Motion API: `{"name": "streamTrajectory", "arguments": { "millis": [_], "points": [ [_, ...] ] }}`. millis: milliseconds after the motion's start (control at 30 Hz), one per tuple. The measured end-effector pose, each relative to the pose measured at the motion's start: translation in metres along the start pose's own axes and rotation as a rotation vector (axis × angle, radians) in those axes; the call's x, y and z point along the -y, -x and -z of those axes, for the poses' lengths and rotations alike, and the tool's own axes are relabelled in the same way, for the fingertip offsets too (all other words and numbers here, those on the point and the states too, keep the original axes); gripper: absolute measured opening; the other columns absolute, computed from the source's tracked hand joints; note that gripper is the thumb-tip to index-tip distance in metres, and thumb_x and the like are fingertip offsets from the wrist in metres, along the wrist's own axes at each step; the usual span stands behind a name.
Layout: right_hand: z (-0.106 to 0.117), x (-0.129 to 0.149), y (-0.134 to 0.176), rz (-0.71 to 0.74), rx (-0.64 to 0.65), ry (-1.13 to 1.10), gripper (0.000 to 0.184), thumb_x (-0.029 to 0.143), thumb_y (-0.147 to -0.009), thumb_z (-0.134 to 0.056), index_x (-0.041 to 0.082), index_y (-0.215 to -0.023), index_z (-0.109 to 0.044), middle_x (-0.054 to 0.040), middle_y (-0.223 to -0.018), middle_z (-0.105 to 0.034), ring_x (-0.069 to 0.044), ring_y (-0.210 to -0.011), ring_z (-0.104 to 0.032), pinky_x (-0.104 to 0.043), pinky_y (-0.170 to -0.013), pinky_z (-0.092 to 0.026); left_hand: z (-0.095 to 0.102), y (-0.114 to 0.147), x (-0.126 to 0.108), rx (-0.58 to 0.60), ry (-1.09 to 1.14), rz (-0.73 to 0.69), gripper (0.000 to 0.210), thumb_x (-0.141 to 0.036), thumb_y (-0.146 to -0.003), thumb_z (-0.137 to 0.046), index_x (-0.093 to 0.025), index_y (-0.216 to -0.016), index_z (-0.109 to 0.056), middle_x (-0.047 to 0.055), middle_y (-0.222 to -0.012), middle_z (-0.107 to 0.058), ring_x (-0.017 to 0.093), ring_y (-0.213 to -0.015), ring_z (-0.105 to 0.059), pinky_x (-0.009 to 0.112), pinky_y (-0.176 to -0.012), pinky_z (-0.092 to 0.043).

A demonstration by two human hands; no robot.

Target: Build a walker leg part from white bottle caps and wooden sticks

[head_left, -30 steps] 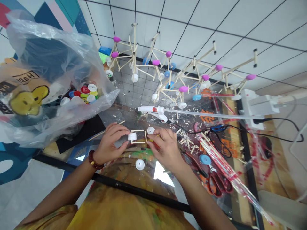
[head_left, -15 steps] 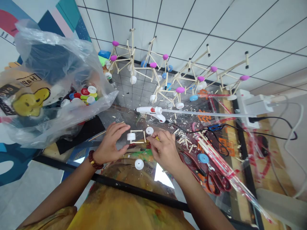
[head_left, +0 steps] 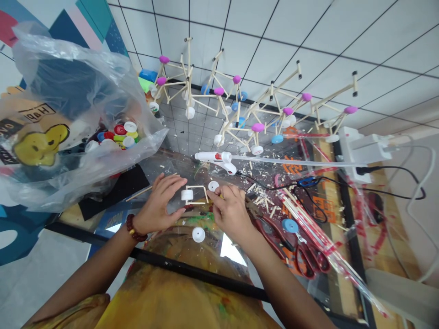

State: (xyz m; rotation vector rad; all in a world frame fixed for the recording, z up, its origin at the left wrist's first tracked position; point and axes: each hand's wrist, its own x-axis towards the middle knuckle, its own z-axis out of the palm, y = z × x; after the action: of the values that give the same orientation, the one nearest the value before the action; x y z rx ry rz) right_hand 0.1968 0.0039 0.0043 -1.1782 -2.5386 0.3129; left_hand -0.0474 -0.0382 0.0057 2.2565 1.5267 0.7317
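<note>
Between the fingers of both hands, in the head view, a stick frame point(head_left: 197, 203) is lying on the tabletop point(head_left: 174, 167), two sticks running from a white cap piece point(head_left: 187, 195) toward a cross stick point(head_left: 206, 192). Flat placement is presumably helping the sticks stay aligned. Whether the joints are holding cannot be confirmed.

The left hand point(head_left: 154, 208) is holding nothing; its thumb and forefinger are standing wide apart beside the cap piece, apparently guarding that end. Contact is not certain.

The right hand point(head_left: 231, 208) is bringing narrowed fingers to the cross stick, apparently to steady it; whether they are pinching or merely pressing cannot be told.

Just beyond the right fingers, a white cap point(head_left: 213, 186) is lying; nearer the wearer than the fingers, a loose cap point(head_left: 198, 235) is resting. Farther beyond, a glue gun point(head_left: 214, 156) is lying, presumably within reach.
</note>
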Motion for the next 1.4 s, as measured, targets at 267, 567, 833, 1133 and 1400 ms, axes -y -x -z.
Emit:
{"name": "streamTrajectory", "arguments": {
  "millis": [267,567,833,1133,1400],
  "points": [
    [0.0027,-0.003,0.0036,-0.037,-0.04,-0.072,0.025,0.011,-0.087,-0.058,0.022,-0.105,-0.071,-0.0059,-0.092,-0.062,-0.023,-0.089,-0.047,-0.037,-0.077,-0.03,0.0007,0.0004,-0.0002,0.017,0.001,0.017,0.067,-0.026,-0.081,-0.064,-0.023,-0.143,-0.038,0.013,-0.139,-0.054,0.031,-0.134,-0.046,0.056,-0.118,-0.023],
    [-0.0003,-0.002,0.0024,-0.036,-0.021,-0.078,0.02,0.018,-0.092,-0.058,0.024,-0.104,-0.073,-0.0062,-0.091,-0.062,-0.023,-0.088,-0.048,-0.036,-0.074,-0.029,0.0001,-0.0001,-0.0004,0.014,-0.001,0.017,0.065,-0.026,-0.081,-0.064,-0.023,-0.142,-0.039,0.013,-0.138,-0.055,0.031,-0.134,-0.047,0.056,-0.118,-0.022],
    [-0.0016,-0.0026,0.0005,-0.04,-0.012,-0.066,0.028,0.013,-0.09,-0.057,0.023,-0.111,-0.071,-0.006,-0.091,-0.063,-0.023,-0.087,-0.048,-0.036,-0.073,-0.028,0.0008,-0.0008,-0.0002,0.044,0.013,0.025,0.063,-0.025,-0.082,-0.063,-0.023,-0.141,-0.04,0.011,-0.138,-0.057,0.031,-0.136,-0.045,0.058,-0.12,-0.017],
    [-0.0033,-0.0017,-0.0002,-0.041,0.003,-0.075,0.027,0.015,-0.091,-0.057,0.022,-0.113,-0.071,-0.0065,-0.091,-0.062,-0.023,-0.088,-0.048,-0.036,-0.073,-0.028,0.0016,-0.0006,-0.0016,0.07,0.001,0.04,0.059,-0.027,-0.084,-0.061,-0.021,-0.14,-0.041,0.011,-0.139,-0.057,0.029,-0.137,-0.044,0.056,-0.12,-0.016],
    [-0.0032,-0.0009,-0.0012,-0.04,0.014,-0.08,0.027,0.016,-0.091,-0.058,0.022,-0.114,-0.071,-0.0067,-0.091,-0.062,-0.023,-0.088,-0.048,-0.036,-0.074,-0.029,0.0013,-0.0014,-0.0016,0.07,0.001,0.04,0.059,-0.028,-0.084,-0.061,-0.022,-0.14,-0.041,0.011,-0.138,-0.057,0.028,-0.137,-0.044,0.055,-0.121,-0.015]
  ]
}}
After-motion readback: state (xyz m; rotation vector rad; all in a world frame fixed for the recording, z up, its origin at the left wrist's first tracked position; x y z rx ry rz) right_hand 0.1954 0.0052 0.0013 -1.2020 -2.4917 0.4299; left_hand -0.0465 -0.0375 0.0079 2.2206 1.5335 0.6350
